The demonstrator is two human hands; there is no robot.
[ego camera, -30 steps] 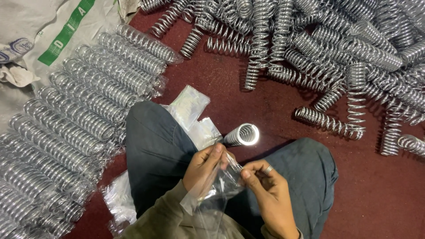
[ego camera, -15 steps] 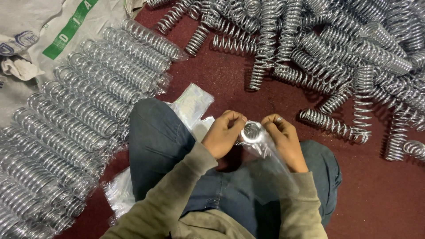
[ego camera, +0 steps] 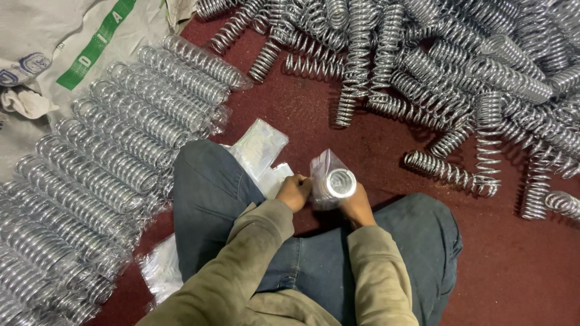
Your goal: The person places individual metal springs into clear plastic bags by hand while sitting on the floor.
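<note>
Fingers of left hand and right hand gripped a clear bag over an upright spring; loose springs lay at one o'clock.

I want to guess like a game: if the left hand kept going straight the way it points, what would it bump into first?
The left hand points toward the upright spring in a clear plastic bag, which it seems to touch already. So the bagged spring comes first, then the right hand on its other side. Depth is hard to judge from above.

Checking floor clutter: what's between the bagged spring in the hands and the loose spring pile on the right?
Head view: bare dark red floor separates the bagged spring from the nearest loose springs; nothing lies on that stretch.
</note>
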